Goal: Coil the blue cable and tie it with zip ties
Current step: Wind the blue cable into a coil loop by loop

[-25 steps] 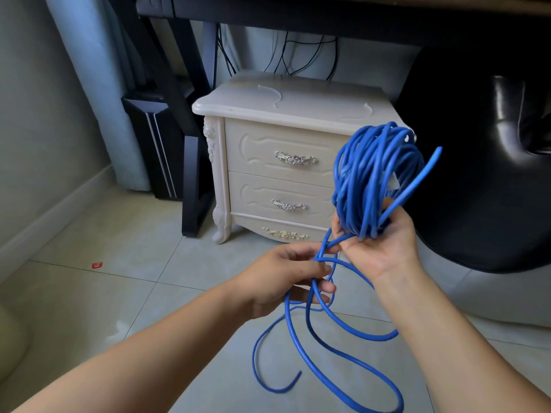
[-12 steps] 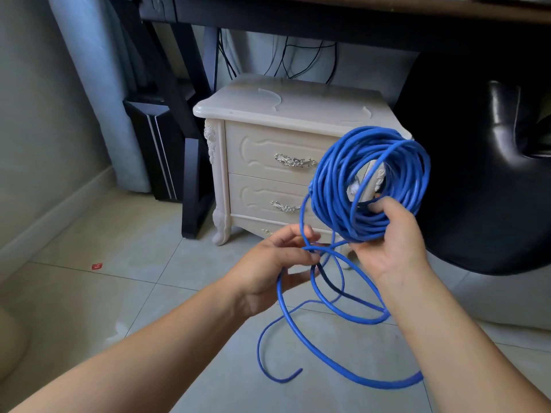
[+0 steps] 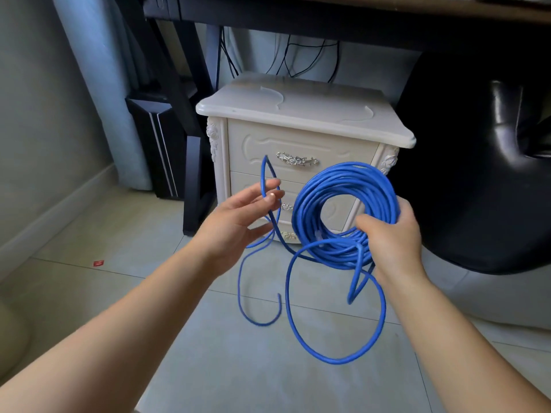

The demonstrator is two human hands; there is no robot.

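Blue cable (image 3: pixel 343 186), cream cabinet (image 3: pixel 298 120).

cable: blue cable (image 3: pixel 343 186), thin round jacket, mostly wound.
coil: many-turn ring, roughly upright, open centre toward the camera, in front of the nightstand (image 3: pixel 298 114) lower drawer, right of centre; right hand (image 3: pixel 390 236) grips its lower right arc.
loose run: one big loop and a narrow folded bend hang below the coil, lower than the nightstand base.
tail: bend pinched in left hand (image 3: pixel 235 222), peak level with the nightstand's upper drawer handle; free end hooks down in a J.
zip ties (image 3: pixel 275 98): two thin pale curved strips, flat on the nightstand top, apart.
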